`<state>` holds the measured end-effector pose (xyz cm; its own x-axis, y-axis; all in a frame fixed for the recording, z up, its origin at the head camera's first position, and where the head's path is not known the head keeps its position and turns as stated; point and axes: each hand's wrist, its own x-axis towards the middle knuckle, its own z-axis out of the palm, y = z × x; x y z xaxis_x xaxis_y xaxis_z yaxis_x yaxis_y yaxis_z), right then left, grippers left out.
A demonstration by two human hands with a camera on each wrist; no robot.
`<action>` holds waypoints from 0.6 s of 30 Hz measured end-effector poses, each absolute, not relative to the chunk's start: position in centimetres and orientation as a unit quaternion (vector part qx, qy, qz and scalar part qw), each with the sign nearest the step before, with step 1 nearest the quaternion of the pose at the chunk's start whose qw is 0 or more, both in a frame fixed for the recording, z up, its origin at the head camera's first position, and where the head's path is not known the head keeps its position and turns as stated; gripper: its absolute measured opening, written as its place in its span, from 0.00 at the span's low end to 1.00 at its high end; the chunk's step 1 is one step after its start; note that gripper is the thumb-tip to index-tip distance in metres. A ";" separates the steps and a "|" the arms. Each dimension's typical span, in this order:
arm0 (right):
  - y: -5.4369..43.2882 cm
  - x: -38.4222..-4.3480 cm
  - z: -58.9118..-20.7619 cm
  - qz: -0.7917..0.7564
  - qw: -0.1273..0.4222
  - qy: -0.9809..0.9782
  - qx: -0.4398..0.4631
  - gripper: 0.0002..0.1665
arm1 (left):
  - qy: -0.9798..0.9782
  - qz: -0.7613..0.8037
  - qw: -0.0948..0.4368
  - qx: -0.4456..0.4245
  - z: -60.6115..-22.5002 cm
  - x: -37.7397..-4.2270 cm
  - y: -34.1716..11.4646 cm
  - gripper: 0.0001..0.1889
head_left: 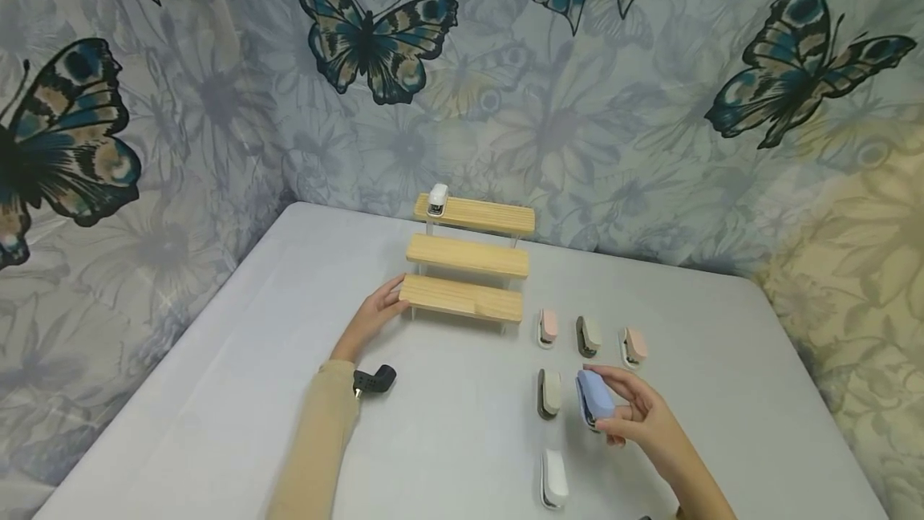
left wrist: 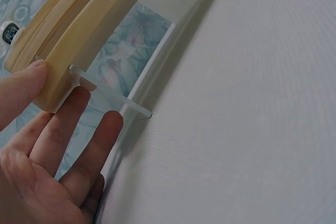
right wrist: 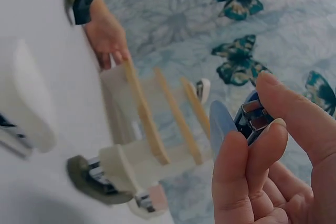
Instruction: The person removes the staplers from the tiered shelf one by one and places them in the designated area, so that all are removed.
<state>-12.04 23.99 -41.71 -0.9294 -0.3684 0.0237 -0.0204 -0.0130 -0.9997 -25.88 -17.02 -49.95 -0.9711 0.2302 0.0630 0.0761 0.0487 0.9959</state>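
My right hand [head_left: 635, 416] holds a blue mini stapler [head_left: 596, 396] between thumb and fingers, above the table; its metal underside faces the right wrist camera. With my left hand [head_left: 371, 318] I grip the left end of the lowest board of a three-tier wooden stand [head_left: 462, 298]. In the left wrist view the thumb lies on the board [left wrist: 60, 85] and fingers reach beneath it. A white stapler [head_left: 437, 199] stands on the top tier's left end. Nearest the right hand are a grey-green stapler [head_left: 549, 393] and a pink-topped one [head_left: 634, 346].
More staplers rest on the white table [head_left: 447, 424]: a white one [head_left: 554, 478] at the front, a pink one [head_left: 548, 328] and a grey-green one [head_left: 588, 336] farther back. Clear legs [left wrist: 110, 93] carry the stand's boards. Butterfly-patterned fabric [head_left: 577, 103] hangs behind the table.
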 end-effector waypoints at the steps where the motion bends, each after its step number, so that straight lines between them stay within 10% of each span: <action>1: 24.2 -11.6 -42.0 -0.700 0.122 0.690 -0.138 0.35 | 0.721 0.683 0.059 0.106 -49.5 -25.9 -17.0 0.33; 18: 26.8 -5.8 -46.9 -0.740 0.172 0.648 -0.051 0.34 | 0.730 0.671 0.066 0.108 -47.4 -24.7 -16.5 0.31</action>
<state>-5.83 26.83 -46.85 -0.9357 -0.3209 -0.1469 0.1881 -0.1012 -0.9769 -24.71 -16.54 -47.43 -0.9677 0.2473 0.0488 0.0696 0.0759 0.9947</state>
